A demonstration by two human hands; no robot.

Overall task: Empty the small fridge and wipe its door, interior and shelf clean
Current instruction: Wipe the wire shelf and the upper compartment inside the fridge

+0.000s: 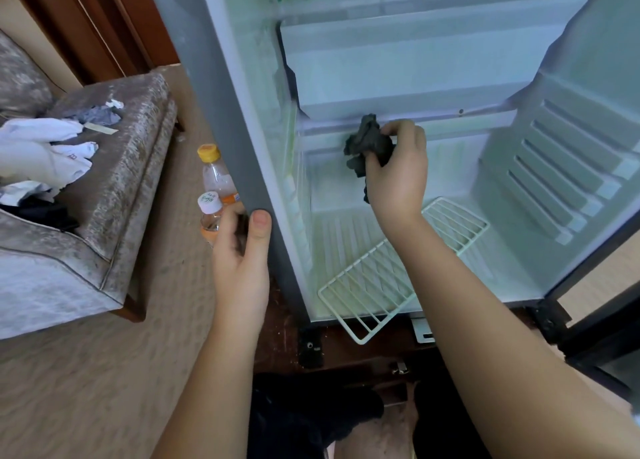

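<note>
A beige carpet (86, 372) is covering the floor, and soft, even light is falling across it. On the left, a grey-beige upholstered armchair (114, 188) is standing on the carpet, with white garments (41, 153) and a crumpled grey garment (95, 115) lying on it. Behind it, reddish-brown wooden panelling (104, 25) is rising beside a cream wall (31, 32).

The carpet floor (86, 389) carries two bottles standing upright just beside the left outer wall of the fridge (221, 88): the far one has a yellow cap (215, 174), the near one a white cap (209, 212). On the fridge bottom (502, 275) lies the wire shelf (381, 282), placed diagonally, with its near corner reaching out over the front edge. At the left, the armchair seat (131, 167) holds white clothes (45, 153), a grey cloth (98, 115), a crumpled white paper (115, 104) and a dark garment (41, 212).
</note>
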